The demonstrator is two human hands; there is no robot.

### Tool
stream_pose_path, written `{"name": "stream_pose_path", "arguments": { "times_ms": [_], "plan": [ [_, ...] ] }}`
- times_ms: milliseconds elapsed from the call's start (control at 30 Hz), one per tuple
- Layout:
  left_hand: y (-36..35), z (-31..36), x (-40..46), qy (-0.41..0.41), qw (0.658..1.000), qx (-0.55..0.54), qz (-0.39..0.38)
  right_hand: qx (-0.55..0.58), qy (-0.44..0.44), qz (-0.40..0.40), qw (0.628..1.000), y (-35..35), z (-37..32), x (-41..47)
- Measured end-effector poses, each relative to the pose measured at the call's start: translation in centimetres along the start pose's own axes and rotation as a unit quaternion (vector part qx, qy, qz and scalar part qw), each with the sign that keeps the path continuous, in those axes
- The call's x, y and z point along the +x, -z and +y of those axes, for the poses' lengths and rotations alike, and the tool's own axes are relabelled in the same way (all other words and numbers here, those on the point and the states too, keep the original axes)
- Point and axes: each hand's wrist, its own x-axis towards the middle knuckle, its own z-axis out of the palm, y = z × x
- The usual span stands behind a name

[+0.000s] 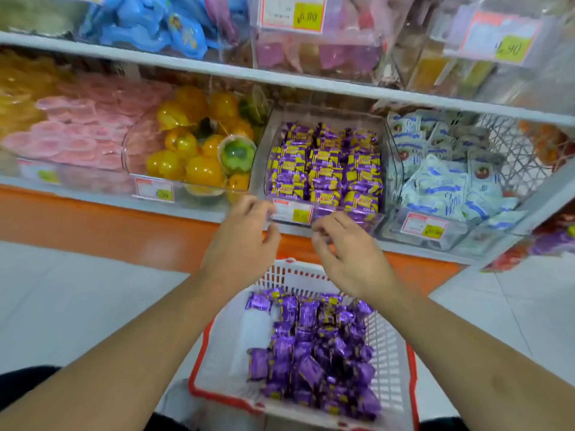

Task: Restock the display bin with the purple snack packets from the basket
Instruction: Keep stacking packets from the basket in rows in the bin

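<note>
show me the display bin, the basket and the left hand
display bin [323, 115]: head view, clear back wall
basket [390, 362]: head view, white lattice right wall
left hand [244, 234]: head view, back of the hand

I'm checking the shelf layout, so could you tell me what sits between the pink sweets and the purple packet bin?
In the head view, a clear tub of yellow jelly cups sits between the pink sweets and the purple packet bin.

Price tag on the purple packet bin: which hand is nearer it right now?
Left. The left hand has its fingertips at the price tag's left edge; the right hand sits just below its right end, slightly farther.
</note>
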Motion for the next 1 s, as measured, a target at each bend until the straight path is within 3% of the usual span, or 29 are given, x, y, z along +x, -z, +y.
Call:
{"name": "stream_pose_path", "arguments": {
  "times_ms": [167,333,400,567,800,1000],
  "plan": [
    [-5.0,-3.8,-7.5,0.075,0.98,0.054,-0.175,-0.013,-0.072,-0.182,0.981,-6.9,2.2,-7.4],
    [-9.3,-8.1,-12.5,0.193,0.904,0.156,-0.349,-0.03,-0.101,-0.346,0.932,-12.8,4.4,-11.7],
    [-10.2,-8.5,-13.0,0.22,0.879,0.162,-0.39,-0.021,-0.128,-0.368,0.921,-14.9,5.0,-12.4],
    [-11.7,-8.5,-13.5,0.232,0.856,0.187,-0.422,-0.066,-0.199,-0.445,0.871,-19.9,6.0,-14.4],
    [-12.2,-8.8,-13.4,0.245,0.853,0.19,-0.419,-0.115,-0.213,-0.409,0.88,-23.1,6.7,-15.8],
    [-11.5,-8.1,-12.6,0.26,0.847,0.167,-0.433,-0.039,-0.232,-0.333,0.913,-22.0,7.2,-15.0]
  ]
}}
